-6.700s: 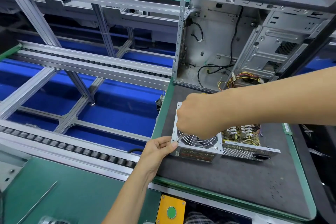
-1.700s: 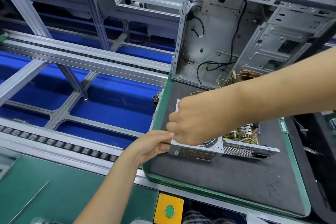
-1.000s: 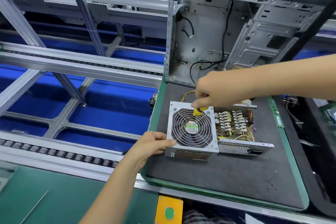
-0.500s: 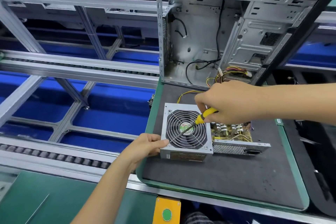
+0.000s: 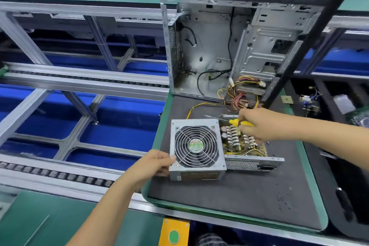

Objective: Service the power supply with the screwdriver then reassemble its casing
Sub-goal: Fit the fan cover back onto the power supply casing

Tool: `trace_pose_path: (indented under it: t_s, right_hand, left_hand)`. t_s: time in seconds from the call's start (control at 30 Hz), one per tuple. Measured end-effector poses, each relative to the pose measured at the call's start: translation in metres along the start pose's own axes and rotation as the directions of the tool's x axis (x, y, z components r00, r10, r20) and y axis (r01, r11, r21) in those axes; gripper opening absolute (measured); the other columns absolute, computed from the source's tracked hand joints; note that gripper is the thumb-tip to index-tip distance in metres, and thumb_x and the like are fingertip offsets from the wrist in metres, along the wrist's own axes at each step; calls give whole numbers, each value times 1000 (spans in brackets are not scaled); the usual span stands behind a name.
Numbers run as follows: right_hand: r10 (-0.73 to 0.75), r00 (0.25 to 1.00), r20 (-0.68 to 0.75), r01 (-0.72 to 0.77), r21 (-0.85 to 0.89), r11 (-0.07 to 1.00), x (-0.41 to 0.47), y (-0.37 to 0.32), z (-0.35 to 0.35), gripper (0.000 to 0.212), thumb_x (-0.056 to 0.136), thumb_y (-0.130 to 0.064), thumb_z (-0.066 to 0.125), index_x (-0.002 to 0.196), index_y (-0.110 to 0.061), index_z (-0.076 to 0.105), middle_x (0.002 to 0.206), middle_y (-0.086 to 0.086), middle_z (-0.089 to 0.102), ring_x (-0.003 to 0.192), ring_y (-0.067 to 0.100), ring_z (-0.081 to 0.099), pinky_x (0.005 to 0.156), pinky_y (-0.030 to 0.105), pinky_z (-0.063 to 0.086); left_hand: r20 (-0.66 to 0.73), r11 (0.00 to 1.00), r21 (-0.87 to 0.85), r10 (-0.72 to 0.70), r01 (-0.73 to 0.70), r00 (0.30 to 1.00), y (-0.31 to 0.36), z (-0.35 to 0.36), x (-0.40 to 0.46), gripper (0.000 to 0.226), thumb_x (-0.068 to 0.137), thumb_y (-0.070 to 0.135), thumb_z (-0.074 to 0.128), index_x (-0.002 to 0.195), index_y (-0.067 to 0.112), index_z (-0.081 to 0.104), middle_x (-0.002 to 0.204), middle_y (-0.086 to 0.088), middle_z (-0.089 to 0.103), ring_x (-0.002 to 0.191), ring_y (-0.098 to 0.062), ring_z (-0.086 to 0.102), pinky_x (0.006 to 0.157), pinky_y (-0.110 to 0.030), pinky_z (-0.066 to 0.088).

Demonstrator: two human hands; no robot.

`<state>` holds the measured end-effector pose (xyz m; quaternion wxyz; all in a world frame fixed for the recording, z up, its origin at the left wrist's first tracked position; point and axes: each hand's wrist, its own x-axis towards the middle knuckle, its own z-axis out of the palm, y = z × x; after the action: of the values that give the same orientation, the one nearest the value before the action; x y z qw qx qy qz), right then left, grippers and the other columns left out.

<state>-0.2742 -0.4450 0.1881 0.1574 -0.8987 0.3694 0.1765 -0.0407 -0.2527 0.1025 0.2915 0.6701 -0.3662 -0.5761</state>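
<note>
The silver power supply [image 5: 196, 173] lies on the dark mat [image 5: 229, 195], its round fan grille facing up. Its cover sits shifted left, so the circuit board [image 5: 242, 146] with coils and capacitors shows on the right half. My left hand [image 5: 157, 163] grips the casing's left front corner. My right hand [image 5: 259, 124] hovers over the exposed board and holds the yellow-handled screwdriver [image 5: 234, 121], whose shaft points left above the casing's far edge. Yellow and red cables [image 5: 237, 96] run from the unit back into the computer case.
An open computer case [image 5: 219, 46] stands upright at the back of the mat. Aluminium conveyor rails [image 5: 79, 82] over blue panels fill the left. A yellow box with a green button [image 5: 173, 235] sits at the front edge. Parts bins [image 5: 343, 106] lie to the right.
My right hand has lifted the screwdriver off the fan grille and swung it back and right, over the exposed board. My left hand still grips the same corner of the casing.
</note>
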Motion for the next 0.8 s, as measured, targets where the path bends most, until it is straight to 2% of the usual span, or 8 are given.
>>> trace_pose_path:
  t_s: [0.07, 0.17, 0.23, 0.37, 0.5, 0.57, 0.67, 0.8]
  right_hand:
    - [40, 999, 1, -40, 40, 998, 4, 17, 9, 17, 91, -25, 50, 97, -13, 40, 84, 5, 56, 73, 19, 52, 59, 31, 38]
    - [114, 992, -55, -108, 102, 989, -1, 55, 18, 24, 87, -22, 56, 103, -7, 47, 103, 5, 55, 97, 29, 56, 70, 33, 41]
    - [181, 978, -105, -167, 130, 977, -5, 80, 24, 12, 84, -24, 60, 87, -16, 52, 87, -3, 53, 92, 28, 58, 66, 32, 43]
    - [290, 943, -164, -253, 217, 943, -4, 116, 43, 25, 86, -36, 62, 65, -27, 54, 70, -6, 57, 74, 23, 58, 70, 35, 50]
    - [304, 938, -166, -246, 300, 922, 2, 134, 77, 13, 84, -38, 67, 77, -28, 63, 78, -5, 67, 40, 2, 54, 63, 25, 49]
    - [281, 943, -180, -201, 366, 908, 6, 138, 93, 9, 80, -35, 73, 80, -29, 66, 79, -8, 66, 52, 6, 59, 61, 25, 45]
    - [240, 949, -205, -140, 406, 903, 13, 142, 113, 19, 77, -34, 76, 90, -25, 66, 83, -10, 57, 73, 13, 53, 65, 32, 44]
    - [184, 951, -248, -87, 355, 931, 24, 151, 128, 21, 82, -35, 71, 79, -19, 57, 74, -10, 49, 76, 15, 50, 62, 33, 40]
  left_hand:
    - [-38, 996, 84, -39, 42, 999, 0, -10, 1, 50, 101, 28, 51, 52, 20, 52, 52, 14, 51, 51, -2, 49, 68, -24, 45]
    - [-274, 912, 409, 94, 27, 957, 11, -10, 20, 31, 99, 30, 55, 83, 6, 65, 82, -1, 69, 81, -20, 62, 77, -33, 45]
    - [-434, 866, 500, 232, 19, 870, 24, 0, 31, 29, 97, 30, 57, 93, 4, 68, 90, -9, 71, 89, -27, 63, 76, -35, 45]
    - [-545, 842, 533, 270, 80, 794, 38, 17, 52, 30, 95, 30, 59, 86, 0, 61, 85, -13, 62, 82, -31, 54, 66, -37, 37]
    - [-620, 959, 281, 155, 34, 769, 37, 12, 65, 24, 98, 26, 56, 102, 4, 65, 99, -9, 67, 94, -28, 59, 85, -38, 44]
    - [-599, 997, 73, 47, -4, 799, 33, 12, 70, 24, 99, 25, 55, 107, 5, 66, 105, -13, 70, 101, -32, 63, 97, -47, 47]
    - [-500, 940, -338, -132, -52, 856, 27, 17, 73, 26, 102, 23, 49, 106, 4, 67, 97, -17, 74, 85, -30, 70, 81, -45, 54]
    - [-500, 897, -432, -147, -98, 853, 20, 22, 74, 26, 102, 23, 49, 101, 6, 68, 90, -12, 76, 72, -21, 73, 66, -34, 54]
